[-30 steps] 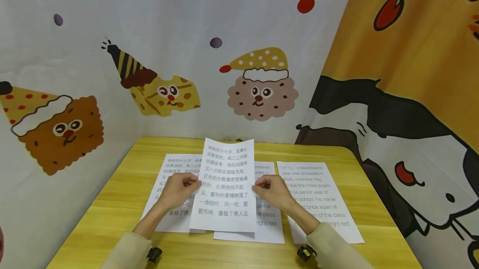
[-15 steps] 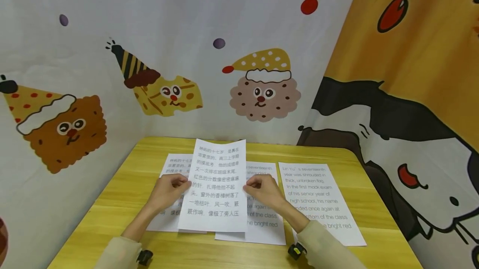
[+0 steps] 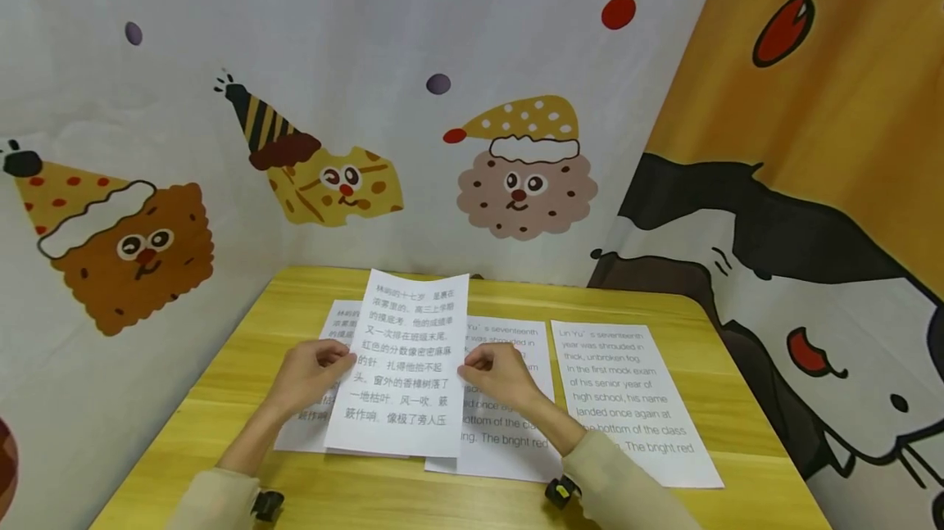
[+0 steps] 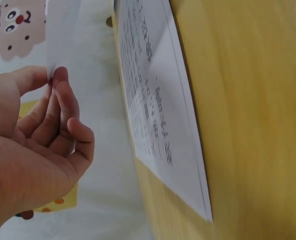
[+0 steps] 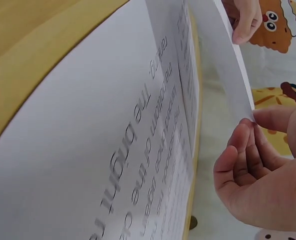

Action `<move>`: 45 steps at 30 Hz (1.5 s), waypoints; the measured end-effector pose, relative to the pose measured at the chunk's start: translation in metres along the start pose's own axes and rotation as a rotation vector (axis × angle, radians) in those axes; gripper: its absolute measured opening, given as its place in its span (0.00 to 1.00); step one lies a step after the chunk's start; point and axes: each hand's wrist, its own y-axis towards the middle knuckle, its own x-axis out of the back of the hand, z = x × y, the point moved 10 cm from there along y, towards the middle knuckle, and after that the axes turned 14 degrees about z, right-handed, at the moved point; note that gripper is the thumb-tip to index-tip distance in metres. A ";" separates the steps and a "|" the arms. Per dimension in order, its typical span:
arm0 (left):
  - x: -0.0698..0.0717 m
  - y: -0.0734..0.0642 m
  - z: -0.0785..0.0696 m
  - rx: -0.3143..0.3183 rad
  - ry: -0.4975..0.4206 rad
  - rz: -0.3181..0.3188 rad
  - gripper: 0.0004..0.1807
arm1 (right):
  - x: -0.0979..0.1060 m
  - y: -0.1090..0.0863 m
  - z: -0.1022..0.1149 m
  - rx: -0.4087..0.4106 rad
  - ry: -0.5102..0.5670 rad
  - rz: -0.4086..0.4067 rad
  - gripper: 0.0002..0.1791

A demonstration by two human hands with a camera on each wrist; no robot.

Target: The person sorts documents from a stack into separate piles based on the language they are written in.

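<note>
A white sheet of paper printed with Chinese text [image 3: 404, 358] is held up off the table, tilted toward me. My left hand [image 3: 306, 374] pinches its left edge between thumb and forefinger. On the opposite edge, my right hand [image 3: 501, 378] pinches the sheet likewise; the right wrist view shows both grips. Behind and below the raised paper lies another Chinese-text sheet [image 3: 298, 434], partly covered by it and the left hand. An English-text sheet [image 3: 509, 411] lies at the middle, its left part hidden by the held paper.
Another English-text sheet [image 3: 627, 399] lies on the right, partly under the right forearm's line of sight. The yellow wood-grain table [image 3: 737, 399] ends at a curtain [image 3: 413, 22] with cartoon prints. A small black device [image 3: 563, 491] sits at each wrist.
Both hands have moved left together with the held sheet, which uncovers more of the middle English sheet and covers more of the left Chinese one. The view has shifted slightly.
</note>
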 end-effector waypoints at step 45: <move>0.037 0.001 0.065 0.075 0.086 0.011 0.16 | -0.072 0.054 0.019 -0.063 0.050 0.042 0.05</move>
